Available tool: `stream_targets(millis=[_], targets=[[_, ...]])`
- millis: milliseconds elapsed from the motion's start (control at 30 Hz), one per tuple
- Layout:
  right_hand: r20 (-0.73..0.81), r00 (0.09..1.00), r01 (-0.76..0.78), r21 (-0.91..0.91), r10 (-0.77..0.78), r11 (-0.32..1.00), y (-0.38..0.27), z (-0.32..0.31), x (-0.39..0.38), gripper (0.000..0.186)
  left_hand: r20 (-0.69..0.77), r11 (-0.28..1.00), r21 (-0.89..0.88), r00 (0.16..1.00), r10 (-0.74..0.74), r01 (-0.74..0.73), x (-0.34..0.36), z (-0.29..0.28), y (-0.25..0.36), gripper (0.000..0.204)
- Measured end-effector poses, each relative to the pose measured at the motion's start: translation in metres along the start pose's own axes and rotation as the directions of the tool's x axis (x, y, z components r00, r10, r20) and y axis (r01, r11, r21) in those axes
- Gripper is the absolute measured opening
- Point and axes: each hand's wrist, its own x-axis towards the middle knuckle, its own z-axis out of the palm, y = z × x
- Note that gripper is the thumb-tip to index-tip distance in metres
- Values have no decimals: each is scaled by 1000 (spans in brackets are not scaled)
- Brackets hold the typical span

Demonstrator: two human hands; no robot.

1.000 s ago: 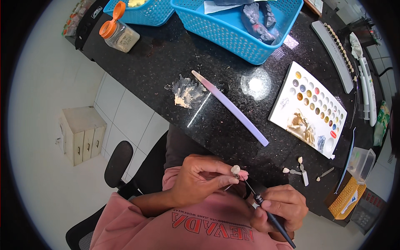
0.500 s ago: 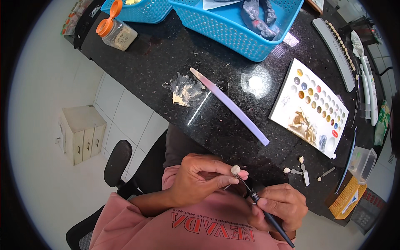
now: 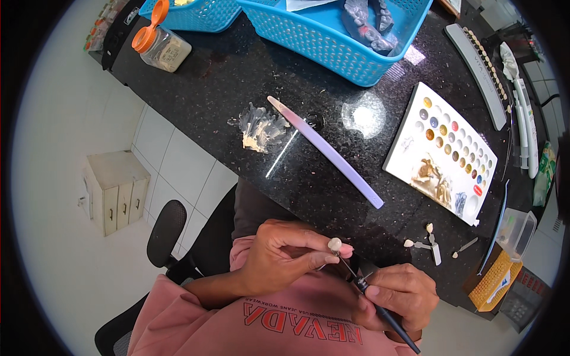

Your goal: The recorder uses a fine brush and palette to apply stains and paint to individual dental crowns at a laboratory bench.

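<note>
Low in the head view, my left hand pinches a small whitish tooth crown by a thin metal holder below it. My right hand grips a slim dark-handled tool, its thin tip touching or very close to the crown; which, I cannot tell. Beyond them on the black speckled counter lie a long lilac spatula, a smear of cream paste and a white palette of coloured wells. Small tooth tabs on metal stems lie right of my hands.
Two blue baskets stand at the back, left of a shade guide. An orange-lidded jar is back left. Syringes, a clear box and a yellow woven basket line the right. A chair and cabinet are left.
My right hand and the dark tool have shifted slightly up and left, toward the crown. My left hand still holds the crown in nearly the same place.
</note>
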Motion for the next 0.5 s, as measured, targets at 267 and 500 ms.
stream_targets(millis=[267,500], targets=[[27,1000,0,3,0,1000,0,-1,0,37,4,1000,11,1000,-18,18,-1,-1,1,15],[-6,1000,1,18,-1,1000,0,-1,-1,35,0,1000,4,1000,16,-16,-1,0,-2,16]])
